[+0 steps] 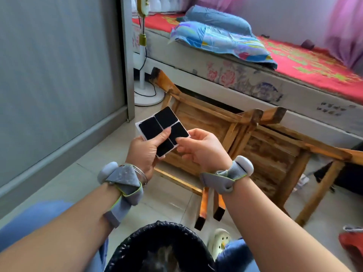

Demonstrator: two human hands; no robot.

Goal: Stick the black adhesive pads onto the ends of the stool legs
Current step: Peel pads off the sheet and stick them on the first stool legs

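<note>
The sheet of black adhesive pads (pixel 162 131) is sitting just left of the frame's centre, held up in front of the person. All four pads are showing in place on their white backing, in a two-by-two block, so by my reading nothing has been peeled yet. The sheet is lying tilted, its long axis running from about 11 o'clock down to 5 o'clock, black face turned up toward the camera.

The left hand (pixel 146 149) is gripping the sheet from the 7 o'clock side, thumb lying across the black face, fingers curled behind and mostly hidden. The right hand (pixel 202 148) is coming in from 4 o'clock with fingers loosely curled, forefinger tip touching the corner of the right-hand pad; it looks as though it is working at an edge to lift it, though whether the pad is actually parting from the backing is too small to tell.

Beyond the hands, two wooden stools are lying tipped on the tile floor. The nearer stool (pixel 206 124) is pointing one leg end (pixel 155 72) toward 11 o'clock and two more (pixel 208 214) toward 6 o'clock. The farther stool (pixel 275 154) is at 3 o'clock. The ends in view look dark and worn, with no pad that I can make out, so the whole job appears to remain.

A bed (pixel 255 71) is running along 1 o'clock, and a black bin (pixel 157 250) is standing at 6 o'clock.
</note>
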